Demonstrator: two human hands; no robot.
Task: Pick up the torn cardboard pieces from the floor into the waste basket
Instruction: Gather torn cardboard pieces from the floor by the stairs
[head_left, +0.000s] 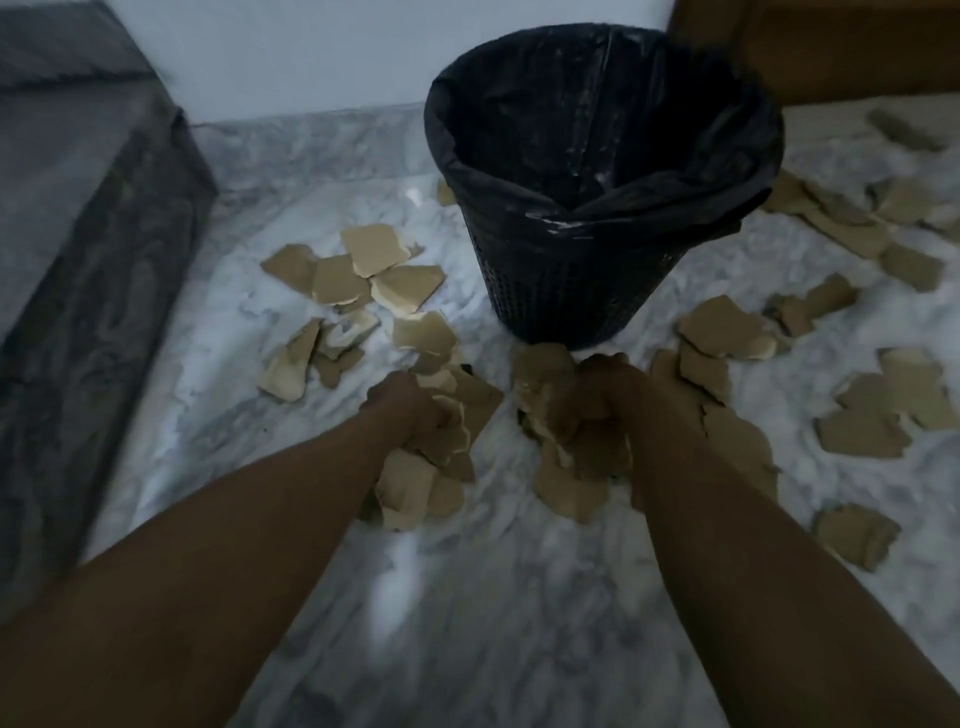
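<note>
The floor (493, 597) is white and grey stone, and it fills most of the view. On the left stands a big dark grey block (78, 260), and it looks blurry. A pale wall (311, 52) runs along the far side. Something brown and wooden (831, 47) sits in the far right corner.

The waste basket (566, 291) stands on the floor in the far middle. It is black with little holes in its side. A black bag (701, 104) lines it and folds over the rim.

Torn cardboard pieces (363, 270) lie all over the floor. Some lie to the left of the basket, and more pieces (727, 327) lie to the right of it. A few lie far off on the right.

Two bare arms reach out from the near side. The left hand (405, 400) is curled tight around a bunch of pieces (447, 447). The right hand (608, 384) is curled around another bunch (571, 467). Both hands are low, just in front of the basket.
</note>
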